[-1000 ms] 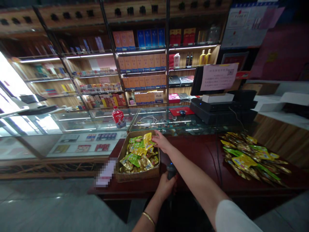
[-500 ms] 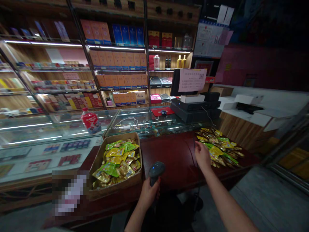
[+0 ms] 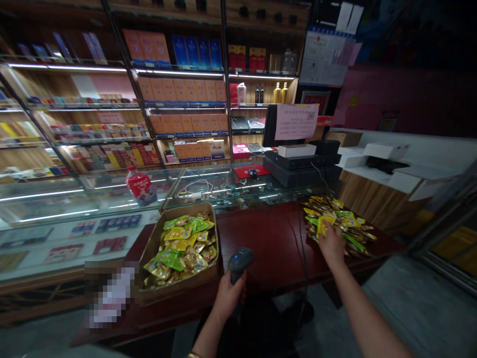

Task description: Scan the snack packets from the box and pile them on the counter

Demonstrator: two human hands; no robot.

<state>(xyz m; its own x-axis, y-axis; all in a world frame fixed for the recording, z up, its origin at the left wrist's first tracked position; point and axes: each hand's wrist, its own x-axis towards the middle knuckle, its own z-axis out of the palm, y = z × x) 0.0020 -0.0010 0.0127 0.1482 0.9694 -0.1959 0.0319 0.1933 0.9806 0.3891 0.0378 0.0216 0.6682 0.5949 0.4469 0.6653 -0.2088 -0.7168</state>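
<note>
My left hand (image 3: 228,297) grips a dark handheld barcode scanner (image 3: 239,260) upright over the front edge of the red wooden table (image 3: 268,238). My right hand (image 3: 331,242) reaches to the right and closes on a yellow snack packet (image 3: 322,224) at the near edge of a loose pile of green and yellow packets (image 3: 345,223). A cardboard box (image 3: 153,242) full of the same packets sits on the table to the left of the scanner.
A glass display counter (image 3: 112,199) runs behind the table, with a red-labelled bottle (image 3: 139,187) on it. A cash register (image 3: 301,166) with a paper notice stands at the back right. Shelves of boxed goods (image 3: 182,99) fill the wall. A cable (image 3: 300,233) crosses the table.
My right hand left the box, swung right across the table and reached the pile, where it now has a yellow packet. The view turned right. The scanner stays in my left hand.
</note>
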